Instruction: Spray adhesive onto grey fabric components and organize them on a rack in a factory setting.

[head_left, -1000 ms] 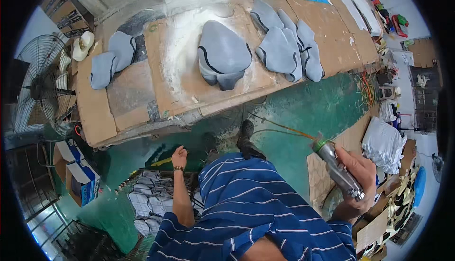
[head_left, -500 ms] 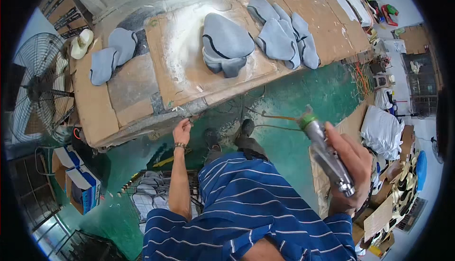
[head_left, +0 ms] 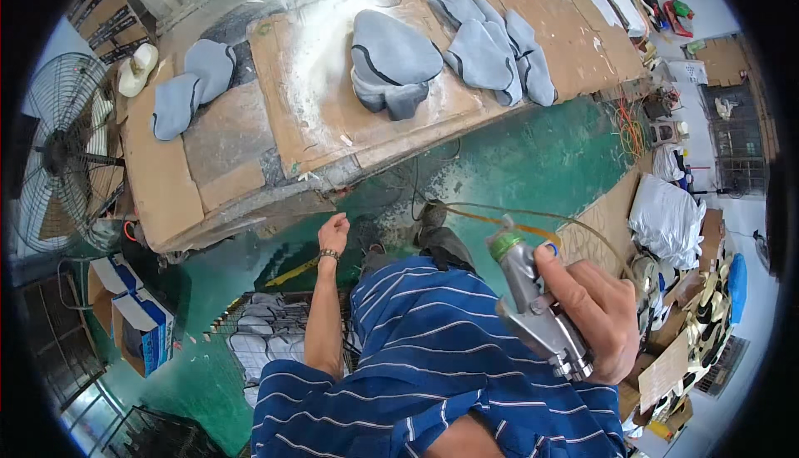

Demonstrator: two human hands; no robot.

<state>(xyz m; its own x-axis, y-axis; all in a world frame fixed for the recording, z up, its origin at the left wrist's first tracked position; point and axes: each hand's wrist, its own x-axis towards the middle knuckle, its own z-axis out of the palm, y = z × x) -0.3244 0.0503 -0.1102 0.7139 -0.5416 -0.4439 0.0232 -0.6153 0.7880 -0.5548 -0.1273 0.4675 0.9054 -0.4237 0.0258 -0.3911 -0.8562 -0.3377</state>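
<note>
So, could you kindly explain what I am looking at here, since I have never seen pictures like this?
This view comes from a fisheye camera on a person's head, looking down, so straight edges bend. The striped blue shirt is the person's own. Their right hand grips a silver spray gun with a green cap and a thin hose. The left hand is empty, half closed, near the edge of the cardboard-covered table. On the table lie grey padded covers, with white dust around one. A big fan stands at the left.
</note>
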